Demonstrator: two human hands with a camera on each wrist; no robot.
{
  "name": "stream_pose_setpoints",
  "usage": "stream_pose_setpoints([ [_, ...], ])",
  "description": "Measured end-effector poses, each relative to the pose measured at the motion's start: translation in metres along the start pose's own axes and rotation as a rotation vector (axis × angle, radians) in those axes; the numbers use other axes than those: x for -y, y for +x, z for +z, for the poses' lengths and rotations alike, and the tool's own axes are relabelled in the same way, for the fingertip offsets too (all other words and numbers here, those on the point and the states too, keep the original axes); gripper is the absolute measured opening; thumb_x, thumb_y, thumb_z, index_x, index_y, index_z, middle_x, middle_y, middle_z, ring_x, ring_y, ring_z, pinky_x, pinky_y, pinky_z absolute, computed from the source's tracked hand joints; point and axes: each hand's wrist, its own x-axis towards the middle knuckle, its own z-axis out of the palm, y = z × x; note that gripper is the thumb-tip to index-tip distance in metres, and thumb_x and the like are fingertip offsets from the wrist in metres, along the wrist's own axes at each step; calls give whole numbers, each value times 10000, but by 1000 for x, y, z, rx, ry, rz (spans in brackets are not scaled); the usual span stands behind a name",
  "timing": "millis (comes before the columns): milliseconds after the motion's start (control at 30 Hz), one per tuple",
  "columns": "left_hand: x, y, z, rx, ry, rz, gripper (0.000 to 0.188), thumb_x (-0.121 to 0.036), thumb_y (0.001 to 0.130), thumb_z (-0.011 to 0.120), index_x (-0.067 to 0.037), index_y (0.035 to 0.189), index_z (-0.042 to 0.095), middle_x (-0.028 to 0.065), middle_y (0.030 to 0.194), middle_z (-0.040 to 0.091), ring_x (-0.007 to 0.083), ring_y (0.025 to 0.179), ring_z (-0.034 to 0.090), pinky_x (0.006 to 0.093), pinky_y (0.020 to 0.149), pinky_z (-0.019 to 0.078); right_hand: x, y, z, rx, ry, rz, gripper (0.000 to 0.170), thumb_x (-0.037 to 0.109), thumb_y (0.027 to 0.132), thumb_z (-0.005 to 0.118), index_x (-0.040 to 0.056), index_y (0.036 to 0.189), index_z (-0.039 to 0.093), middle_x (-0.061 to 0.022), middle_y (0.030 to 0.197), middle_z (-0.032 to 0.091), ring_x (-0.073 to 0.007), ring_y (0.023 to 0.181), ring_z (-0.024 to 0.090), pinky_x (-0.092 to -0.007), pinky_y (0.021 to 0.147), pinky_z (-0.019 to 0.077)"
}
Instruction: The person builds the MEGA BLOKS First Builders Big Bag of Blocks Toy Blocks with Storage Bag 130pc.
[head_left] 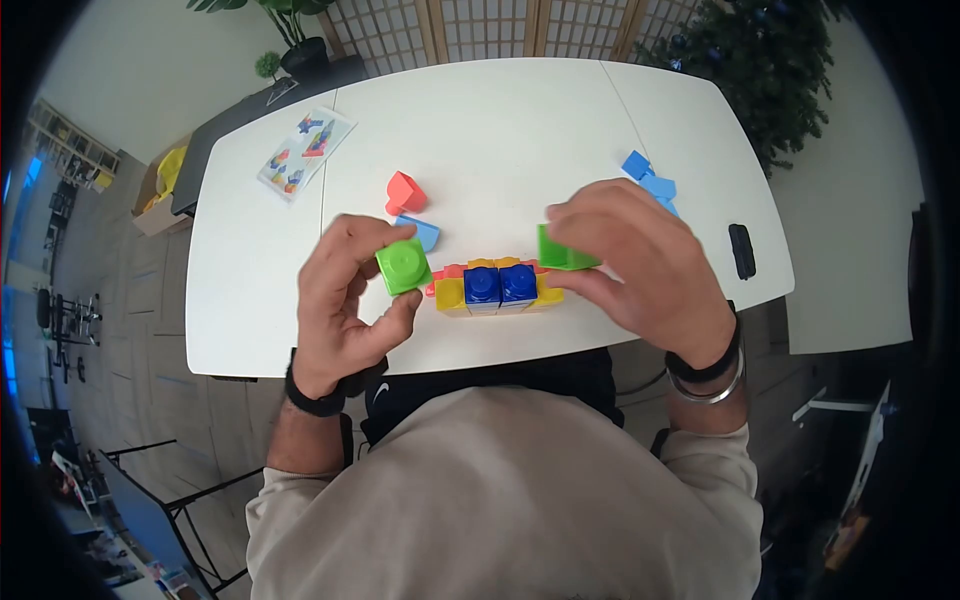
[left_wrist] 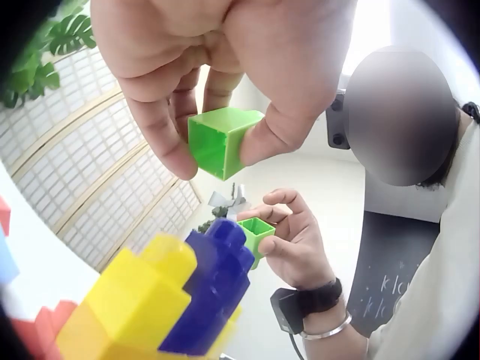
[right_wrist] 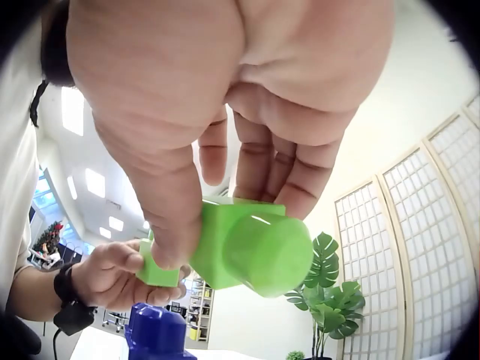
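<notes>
In the head view the left hand (head_left: 345,300) pinches a green block (head_left: 404,266) between thumb and fingers, its round stud facing up. The right hand (head_left: 650,275) pinches a second green block (head_left: 563,250), tilted on its side; its stud shows large in the right wrist view (right_wrist: 266,255). Between the hands stands a built row, with two dark blue blocks (head_left: 482,287) side by side on top, yellow blocks (head_left: 450,295) at both ends and red pieces behind. Both green blocks are held apart from the row, and the left one's hollow underside (left_wrist: 210,146) shows in the left wrist view.
A red piece (head_left: 405,191) and a light blue piece (head_left: 418,233) lie beyond the left hand. Several light blue pieces (head_left: 656,186) are at the right, near a black object (head_left: 741,251). A picture sheet (head_left: 305,155) lies at the table's (head_left: 480,120) back left.
</notes>
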Motion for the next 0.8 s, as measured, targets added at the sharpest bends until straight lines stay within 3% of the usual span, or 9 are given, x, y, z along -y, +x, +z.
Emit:
stream_pose_setpoints([
  [33, 6, -5, 2, 19, -9, -42, 526, 87, 827, 805, 57, 1343, 702, 132, 1218, 653, 193, 1125, 722, 321, 941, 620, -9, -8, -2, -15, -67, -42, 490, -3, 807, 900, 40, 1251, 697, -163, 1226, 688, -377, 1027, 722, -451, 848, 603],
  [67, 12, -11, 6, 38, -19, -84, 505, 82, 833, 808, 56, 1326, 703, 134, 1228, 658, 191, 1137, 718, 319, 964, 612, -8, -13, -4, -14, -62, -39, 490, -3, 807, 900, 40, 1251, 697, -163, 1226, 688, -377, 1027, 722, -451, 848, 603],
  [133, 26, -22, 14, 72, -97, -144, 470, 44, 817, 852, 26, 1269, 725, 136, 1239, 719, 202, 1138, 727, 333, 986, 598, -3, -25, -6, 12, -77, 194, 534, 41, 816, 923, 25, 1290, 677, -157, 1151, 704, -376, 992, 733, -449, 840, 607],
  [233, 34, -23, 22, 97, -25, -114, 441, 5, 824, 869, 7, 1246, 743, 132, 1194, 769, 220, 1083, 751, 344, 973, 606, -6, -34, -6, 9, -65, 254, 540, 64, 813, 947, 36, 1285, 686, -155, 1151, 709, -365, 959, 737, -445, 821, 606],
  [300, 31, -20, 23, 215, 49, -194, 441, 46, 853, 847, 31, 1274, 717, 139, 1252, 744, 236, 1170, 737, 375, 1064, 590, -12, -38, -4, 13, -46, 236, 553, 88, 812, 957, 39, 1292, 687, -152, 1154, 716, -364, 964, 737, -443, 821, 604],
  [367, 29, -17, 22, 226, 62, -192, 437, 37, 851, 853, 24, 1269, 726, 137, 1245, 748, 234, 1163, 742, 372, 1055, 597, -14, -38, -5, 14, -27, 219, 567, 111, 810, 966, 42, 1299, 687, -150, 1157, 723, -364, 968, 736, -441, 820, 601],
  [467, 30, -17, 23, 239, 84, -185, 440, 28, 850, 859, 13, 1272, 735, 134, 1229, 753, 229, 1153, 745, 370, 1041, 606, -11, -35, -3, 185, 5, 277, 561, 170, 804, 980, 40, 1275, 704, -134, 1131, 733, -354, 959, 734, -430, 820, 594],
  [533, 30, -17, 24, 242, 91, -178, 446, 27, 851, 858, 10, 1278, 735, 133, 1220, 752, 227, 1150, 744, 370, 1037, 608, -14, -31, 16, 140, 131, 233, 552, 210, 725, 1041, 23, 1166, 768, -105, 1052, 752, -312, 922, 740, -393, 791, 595],
  [800, 33, -21, 27, 182, 63, -224, 468, 21, 823, 917, 2, 1255, 737, 126, 1208, 750, 231, 1150, 738, 361, 1024, 585, -22, -44, 55, 120, 215, 390, 499, 152, 762, 1032, 30, 1168, 770, -84, 1039, 706, -242, 912, 710, -349, 748, 574],
])
